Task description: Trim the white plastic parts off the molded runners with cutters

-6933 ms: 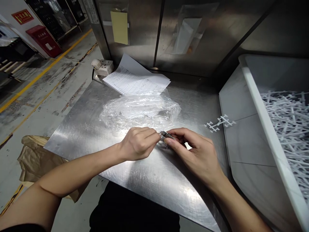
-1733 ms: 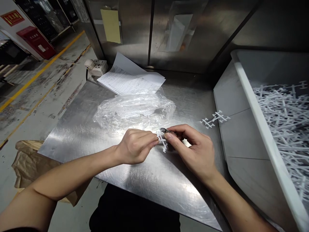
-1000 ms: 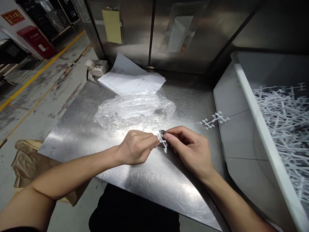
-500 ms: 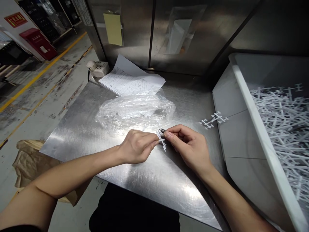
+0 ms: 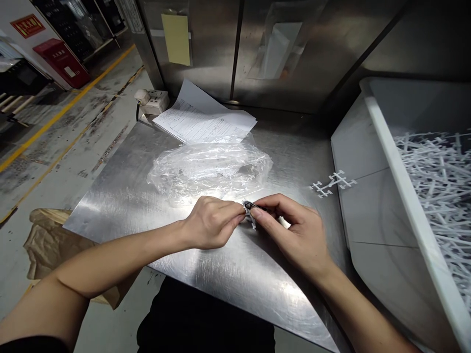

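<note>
My left hand [image 5: 210, 223] is closed, pinching a small white branched plastic piece [image 5: 253, 225] above the metal table. My right hand [image 5: 296, 228] is closed on a small dark metal tool [image 5: 249, 205] held between thumb and index finger. Its exact kind is mostly hidden by the fingers. The tool's tip lies against the upper end of the white piece, close to my left fingertips. Just beyond the hands is a crumpled clear plastic bag [image 5: 209, 169] with small white bits showing in it.
Another white branched plastic frame [image 5: 332, 184] lies on the metal table [image 5: 121, 196], beside a large white bin [image 5: 397, 171] heaped with white plastic sprues [image 5: 437, 171]. Printed papers [image 5: 206, 117] and a power socket [image 5: 156, 101] sit at the back. Brown paper [image 5: 47, 245] is at lower left.
The dark tool in my right hand has moved onto the upper part of the white piece, covering more of it. My left hand keeps its pinch. The view has shifted slightly.
</note>
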Available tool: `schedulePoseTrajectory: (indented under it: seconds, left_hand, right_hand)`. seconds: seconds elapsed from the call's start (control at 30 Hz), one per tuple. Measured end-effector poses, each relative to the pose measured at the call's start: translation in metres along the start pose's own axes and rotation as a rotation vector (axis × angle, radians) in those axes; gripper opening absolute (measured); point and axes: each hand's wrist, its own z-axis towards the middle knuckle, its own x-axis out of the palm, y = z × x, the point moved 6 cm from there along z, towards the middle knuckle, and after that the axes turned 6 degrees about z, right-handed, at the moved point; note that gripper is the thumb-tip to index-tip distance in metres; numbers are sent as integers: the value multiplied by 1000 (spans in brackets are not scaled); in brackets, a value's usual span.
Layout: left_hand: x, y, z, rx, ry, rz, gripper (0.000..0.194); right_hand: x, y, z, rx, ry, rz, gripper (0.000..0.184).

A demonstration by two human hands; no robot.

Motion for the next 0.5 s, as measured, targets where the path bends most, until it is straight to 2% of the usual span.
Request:
schedulePoseTrajectory:
  seconds: [0.2,0.5]
  left_hand:
    - [-1,-4,1,37,-22,66,23]
    - [0,-11,3,97,-62,240,27]
  right_hand:
    - [2,1,-1,-5,-10,19,11]
    - [7,-13,-4,84,-44,133,20]
